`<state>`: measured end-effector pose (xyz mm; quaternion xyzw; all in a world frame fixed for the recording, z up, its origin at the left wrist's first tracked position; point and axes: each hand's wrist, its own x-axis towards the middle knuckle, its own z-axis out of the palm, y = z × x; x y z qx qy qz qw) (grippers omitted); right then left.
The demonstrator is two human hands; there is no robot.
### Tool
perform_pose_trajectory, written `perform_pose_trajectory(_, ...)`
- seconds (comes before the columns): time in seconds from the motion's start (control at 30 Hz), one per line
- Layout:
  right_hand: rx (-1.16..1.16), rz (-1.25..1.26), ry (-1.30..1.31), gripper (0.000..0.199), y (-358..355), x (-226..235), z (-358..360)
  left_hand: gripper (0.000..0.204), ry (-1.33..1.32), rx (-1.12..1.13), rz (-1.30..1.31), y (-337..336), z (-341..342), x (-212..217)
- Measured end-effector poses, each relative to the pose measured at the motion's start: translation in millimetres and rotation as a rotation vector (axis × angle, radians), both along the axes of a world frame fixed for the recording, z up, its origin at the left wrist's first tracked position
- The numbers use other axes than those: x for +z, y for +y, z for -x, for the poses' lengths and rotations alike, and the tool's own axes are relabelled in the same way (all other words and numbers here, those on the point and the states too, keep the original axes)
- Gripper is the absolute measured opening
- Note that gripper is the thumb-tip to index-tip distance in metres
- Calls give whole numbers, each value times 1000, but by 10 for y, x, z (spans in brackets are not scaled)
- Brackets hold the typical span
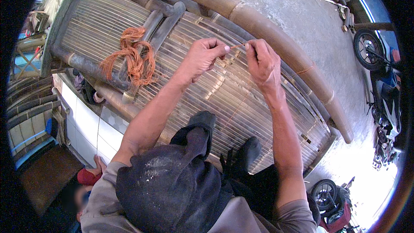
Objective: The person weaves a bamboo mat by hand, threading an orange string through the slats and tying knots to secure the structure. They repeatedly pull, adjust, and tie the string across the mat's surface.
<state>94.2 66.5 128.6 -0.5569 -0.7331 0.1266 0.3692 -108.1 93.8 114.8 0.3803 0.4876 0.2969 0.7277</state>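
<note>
A thin orange strand (237,46) is stretched between my two hands, above a slatted bamboo bench. My left hand (205,56) is closed, pinching one end between thumb and forefinger. Similarly pinched, my right hand (262,62) grips the strand a short way to the right, fingers curled in. To the left, a loose bundle of orange fibres (142,62) lies draped over the bamboo crosspiece (166,23) of the bench. Beneath my hands run the bamboo slats (189,84), with a few lighter worn patches.
A thick bamboo pole (258,17) curves along the bench's far side. My feet in dark socks (249,149) rest on the slats. Motorcycles (381,99) stand at the right on the concrete floor (297,8). Another person's foot (99,164) shows at the lower left.
</note>
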Motion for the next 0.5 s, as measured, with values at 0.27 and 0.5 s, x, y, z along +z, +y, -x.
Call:
perform_pose_trajectory(0.27,-48,45,21,8,-12,-463,257,15,-359,211,266,-70,41,-162)
perform_pose_trajectory(0.5,55,70,53,14,-201,-497,392,21,106,186,-66,-158,-5,-273)
